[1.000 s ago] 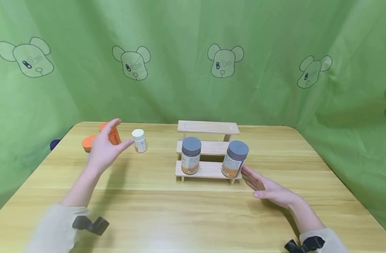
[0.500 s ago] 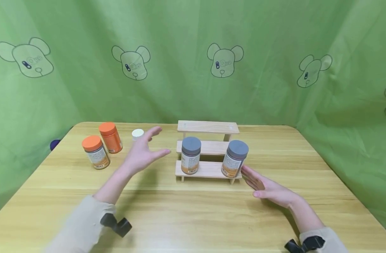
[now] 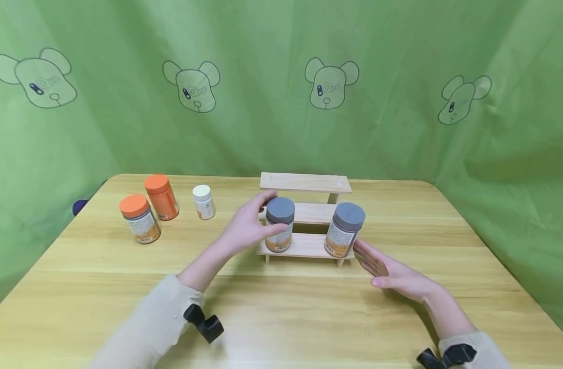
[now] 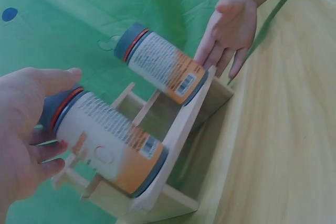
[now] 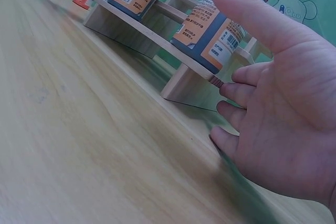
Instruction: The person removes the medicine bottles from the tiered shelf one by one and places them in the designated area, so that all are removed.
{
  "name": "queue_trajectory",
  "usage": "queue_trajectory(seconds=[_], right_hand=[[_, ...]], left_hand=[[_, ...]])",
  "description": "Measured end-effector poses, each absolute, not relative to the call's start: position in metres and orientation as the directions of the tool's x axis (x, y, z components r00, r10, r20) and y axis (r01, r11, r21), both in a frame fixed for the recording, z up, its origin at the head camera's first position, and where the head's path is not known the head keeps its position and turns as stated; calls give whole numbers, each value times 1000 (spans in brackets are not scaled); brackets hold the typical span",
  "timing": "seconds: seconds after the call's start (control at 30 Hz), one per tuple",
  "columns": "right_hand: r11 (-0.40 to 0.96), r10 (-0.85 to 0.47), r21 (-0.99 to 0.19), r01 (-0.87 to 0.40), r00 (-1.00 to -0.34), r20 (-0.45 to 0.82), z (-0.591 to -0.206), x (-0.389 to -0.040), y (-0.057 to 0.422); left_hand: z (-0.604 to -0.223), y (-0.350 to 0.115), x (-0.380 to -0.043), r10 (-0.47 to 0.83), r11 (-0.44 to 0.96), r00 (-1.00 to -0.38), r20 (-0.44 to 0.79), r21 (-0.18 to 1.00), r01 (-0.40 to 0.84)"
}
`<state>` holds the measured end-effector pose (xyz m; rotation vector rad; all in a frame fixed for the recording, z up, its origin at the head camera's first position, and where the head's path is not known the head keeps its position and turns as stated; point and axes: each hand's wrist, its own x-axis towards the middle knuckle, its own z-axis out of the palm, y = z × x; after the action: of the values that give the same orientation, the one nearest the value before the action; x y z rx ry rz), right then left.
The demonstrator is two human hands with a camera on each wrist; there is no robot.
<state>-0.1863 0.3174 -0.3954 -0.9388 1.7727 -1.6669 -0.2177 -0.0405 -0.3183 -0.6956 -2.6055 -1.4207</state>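
Two jars with grey lids and white-and-orange labels stand on the lowest tier of a small wooden step rack (image 3: 306, 250). My left hand (image 3: 246, 225) is around the upper part of the left jar (image 3: 279, 238), thumb in front and fingers behind. In the left wrist view the thumb stands off the lid, and the fingers are loosely bent beside it; firm contact does not show. Beside the right jar (image 3: 341, 238), my right hand (image 3: 401, 277) has its fingers extended toward the rack's right end. In the right wrist view its palm (image 5: 294, 124) holds nothing.
On the table's left side stand a jar with an orange lid (image 3: 140, 220), an all-orange jar (image 3: 162, 199) and a small white bottle (image 3: 204, 203). The rack's upper tiers (image 3: 304, 182) rise behind the grey-lidded jars. A green curtain (image 3: 263, 128) hangs behind the table.
My left hand has moved right from near the orange jars, past the white bottle, to the left grey-lidded jar. The right hand stays beside the rack.
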Motion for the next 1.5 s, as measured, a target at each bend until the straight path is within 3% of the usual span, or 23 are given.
queue_trajectory(seconds=[0.7,1.5], right_hand=[[-19,-782,-995,-102,-619,78,-393,-185,317],[-20,-780,-995,-99,-621,78,-396,-186,318]], left_hand=[[-325,-31,-218,265,315,-920,288,876,365],[-312,-49,-212,196,345,-936,293,873,346]])
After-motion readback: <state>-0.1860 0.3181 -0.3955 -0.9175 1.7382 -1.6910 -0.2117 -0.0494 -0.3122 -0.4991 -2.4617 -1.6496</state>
